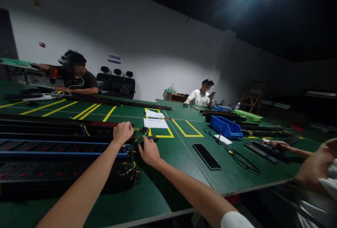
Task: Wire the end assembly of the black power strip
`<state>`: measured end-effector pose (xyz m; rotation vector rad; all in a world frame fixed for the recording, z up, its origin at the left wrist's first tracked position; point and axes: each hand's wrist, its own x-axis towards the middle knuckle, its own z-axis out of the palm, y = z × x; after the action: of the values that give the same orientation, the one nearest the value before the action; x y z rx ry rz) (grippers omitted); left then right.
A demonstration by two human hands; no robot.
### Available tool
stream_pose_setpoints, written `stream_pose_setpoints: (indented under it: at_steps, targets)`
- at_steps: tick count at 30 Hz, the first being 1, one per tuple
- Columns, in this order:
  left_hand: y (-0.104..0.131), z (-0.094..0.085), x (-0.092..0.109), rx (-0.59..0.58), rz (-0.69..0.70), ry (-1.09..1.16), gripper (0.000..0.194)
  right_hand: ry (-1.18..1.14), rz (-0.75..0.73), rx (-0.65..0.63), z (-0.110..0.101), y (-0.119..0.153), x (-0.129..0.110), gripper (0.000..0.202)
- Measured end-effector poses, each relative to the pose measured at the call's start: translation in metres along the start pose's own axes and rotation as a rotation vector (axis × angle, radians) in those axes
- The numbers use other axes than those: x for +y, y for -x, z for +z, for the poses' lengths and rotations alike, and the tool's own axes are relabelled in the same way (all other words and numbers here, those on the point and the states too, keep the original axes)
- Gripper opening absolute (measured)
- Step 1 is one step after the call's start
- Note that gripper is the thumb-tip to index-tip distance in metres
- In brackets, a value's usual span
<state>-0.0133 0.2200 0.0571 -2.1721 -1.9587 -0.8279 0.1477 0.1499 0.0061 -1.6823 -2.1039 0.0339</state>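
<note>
Several long black power strips (60, 166) with red dots lie side by side on the left of the green table, one edged in blue (65, 155). My left hand (123, 132) is closed over the right end of the rear strip, its fingers curled. Just past the strips' ends, my right hand (149, 151) is bent with its fingers drawn in; what they hold is hidden. A small black part (153, 138) lies by its fingertips, and another black piece (144, 129) sits between the hands. Yellow-green wires (133, 164) stick out of the nearest strip's open end.
A phone (207, 156), a black cable (243, 161), a blue bin (226, 126) and paper sheets (156, 123) lie to the right and ahead. Co-workers sit across the table, one with a red power drill (53, 75). Another person's hand (281, 145) is at right.
</note>
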Motion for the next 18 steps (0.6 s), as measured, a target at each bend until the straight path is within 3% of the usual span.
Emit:
stream_pose_setpoints:
  at_steps: [5,10,18]
  targets:
    - [0.001,0.0,0.0,-0.014,0.0,-0.002,0.019,-0.13,0.088,0.056,0.007,-0.029,-0.006,0.045]
    - [0.002,0.004,-0.001,-0.002,-0.006,-0.008,0.021,-0.17,0.237,-0.044,0.014,-0.055,-0.011,0.047]
    - [0.003,0.009,-0.003,-0.008,-0.017,-0.009,0.021,-0.16,0.155,-0.045,0.024,-0.054,0.001,0.033]
